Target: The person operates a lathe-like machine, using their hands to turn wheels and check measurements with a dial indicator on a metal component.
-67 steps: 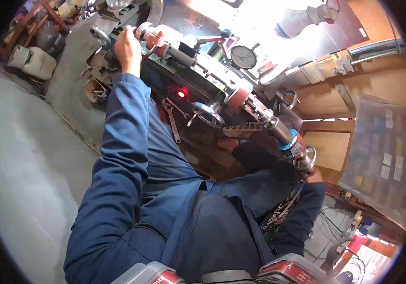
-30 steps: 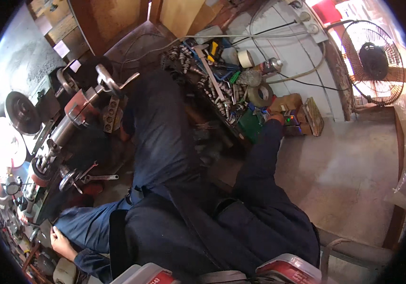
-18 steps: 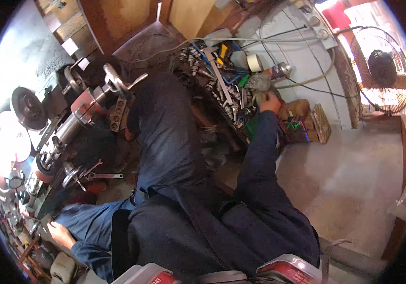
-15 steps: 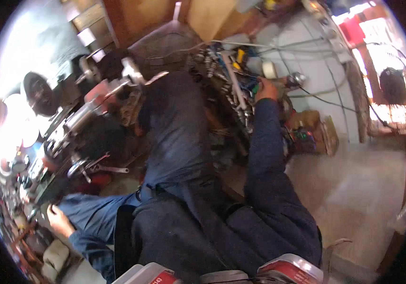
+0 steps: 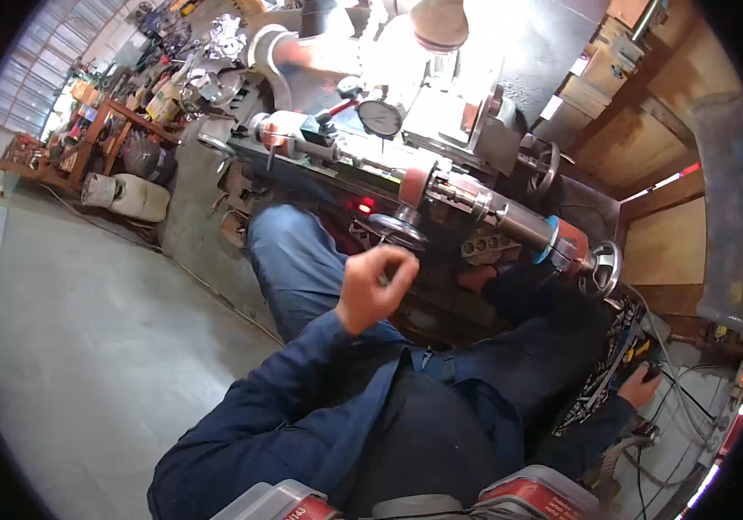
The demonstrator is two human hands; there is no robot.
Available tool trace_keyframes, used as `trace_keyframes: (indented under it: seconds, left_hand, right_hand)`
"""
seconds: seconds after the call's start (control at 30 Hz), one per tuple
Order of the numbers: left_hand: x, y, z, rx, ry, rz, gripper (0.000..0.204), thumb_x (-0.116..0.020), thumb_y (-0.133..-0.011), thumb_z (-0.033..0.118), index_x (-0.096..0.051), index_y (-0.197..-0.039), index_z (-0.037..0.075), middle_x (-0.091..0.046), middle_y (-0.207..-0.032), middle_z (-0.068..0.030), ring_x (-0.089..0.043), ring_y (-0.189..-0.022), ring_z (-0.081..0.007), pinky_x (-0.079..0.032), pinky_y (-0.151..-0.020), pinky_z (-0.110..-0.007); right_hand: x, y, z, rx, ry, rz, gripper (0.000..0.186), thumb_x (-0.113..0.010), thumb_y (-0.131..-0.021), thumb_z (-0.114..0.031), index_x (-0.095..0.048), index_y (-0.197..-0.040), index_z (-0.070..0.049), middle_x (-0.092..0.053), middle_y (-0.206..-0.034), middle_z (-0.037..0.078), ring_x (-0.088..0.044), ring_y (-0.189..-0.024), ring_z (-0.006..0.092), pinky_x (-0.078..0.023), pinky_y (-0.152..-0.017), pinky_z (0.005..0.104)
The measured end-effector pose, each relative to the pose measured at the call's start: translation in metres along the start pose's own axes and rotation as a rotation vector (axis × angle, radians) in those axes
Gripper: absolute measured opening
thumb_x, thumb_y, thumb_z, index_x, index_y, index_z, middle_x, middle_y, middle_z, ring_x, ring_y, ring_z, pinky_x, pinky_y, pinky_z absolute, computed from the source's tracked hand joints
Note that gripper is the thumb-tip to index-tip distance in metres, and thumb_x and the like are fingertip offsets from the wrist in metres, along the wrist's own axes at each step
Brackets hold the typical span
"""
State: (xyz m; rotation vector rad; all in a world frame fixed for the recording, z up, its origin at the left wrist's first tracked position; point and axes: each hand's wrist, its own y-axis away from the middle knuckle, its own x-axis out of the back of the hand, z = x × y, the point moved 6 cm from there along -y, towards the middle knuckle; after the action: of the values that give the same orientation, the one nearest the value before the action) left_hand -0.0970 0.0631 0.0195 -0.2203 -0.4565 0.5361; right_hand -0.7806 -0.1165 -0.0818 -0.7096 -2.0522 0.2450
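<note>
My left hand (image 5: 373,290) is raised in front of the machine. Its thumb and fingers curl together in a loop with nothing visible in them. Just beyond them is a metal handwheel (image 5: 397,230); I cannot tell whether they touch it. Far to the right, my right hand (image 5: 638,386) closes on a small black object (image 5: 651,371), its kind unclear, beside a heap of tools (image 5: 601,368). The lathe-like machine carries a steel cylinder (image 5: 521,221), a round dial gauge (image 5: 380,117) and another handwheel (image 5: 604,269) at its right end.
A blurred hand (image 5: 295,54), seemingly another person's, reaches over the machine's far side. At left are a gas cylinder (image 5: 133,198) and a wooden frame (image 5: 111,130). Cables (image 5: 679,394) trail at right. A perforated metal block (image 5: 488,249) sits under the machine.
The view has swung right. My left hand has risen from my thigh to the machine's front. My right hand no longer grips the larger tool among the tools; it now holds a small black object.
</note>
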Motion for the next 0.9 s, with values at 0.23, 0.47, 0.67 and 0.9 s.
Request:
trace_keyframes:
  seconds: [0.23, 0.47, 0.67, 0.9]
  left_hand:
    - [-0.022, -0.077, -0.094, 0.463, 0.950, 0.507, 0.015, -0.054, -0.101, 0.018, -0.058, -0.090, 0.008, -0.052, -0.066, -0.0006, -0.049, -0.055, -0.0104, -0.039, -0.049, -0.027]
    - [-0.026, -0.051, -0.108, 0.598, 0.921, 0.374, 0.021, -0.056, -0.102, 0.025, -0.058, -0.097, 0.005, -0.057, -0.070, -0.0009, -0.052, -0.054, -0.0095, -0.041, -0.047, -0.024]
    - [-0.020, -0.050, -0.107, 0.517, 0.839, 0.277, 0.020, -0.056, -0.103, 0.024, -0.060, -0.099, 0.005, -0.059, -0.073, -0.0001, -0.052, -0.057, -0.0067, -0.039, -0.047, -0.022]
    - [-0.027, -0.050, -0.106, 0.528, 0.792, 0.298, 0.017, -0.056, -0.103, 0.024, -0.062, -0.097, 0.009, -0.059, -0.074, 0.0026, -0.049, -0.057, -0.0036, -0.037, -0.047, -0.020]
  right_hand:
    - [-0.041, 0.041, -0.263, 0.112, -0.445, -0.429, 0.043, -0.065, -0.095, -0.021, -0.056, -0.132, -0.001, -0.063, -0.118, 0.012, -0.061, -0.103, 0.0218, -0.047, -0.095, 0.0333]
    - [-0.076, 0.025, -0.241, 0.171, -0.384, -0.608, 0.032, -0.065, -0.098, -0.024, -0.061, -0.117, 0.001, -0.067, -0.096, 0.007, -0.061, -0.091, 0.0170, -0.049, -0.085, 0.0304]
    - [-0.085, -0.008, -0.255, 0.067, -0.613, -0.377, 0.022, -0.069, -0.095, -0.016, -0.064, -0.111, -0.001, -0.065, -0.100, 0.006, -0.060, -0.091, 0.0132, -0.049, -0.083, 0.0269]
    - [-0.146, -0.051, -0.223, -0.022, -0.587, -0.485, 0.022, -0.070, -0.095, -0.018, -0.065, -0.109, -0.002, -0.065, -0.106, 0.005, -0.061, -0.096, 0.0132, -0.051, -0.085, 0.0288]
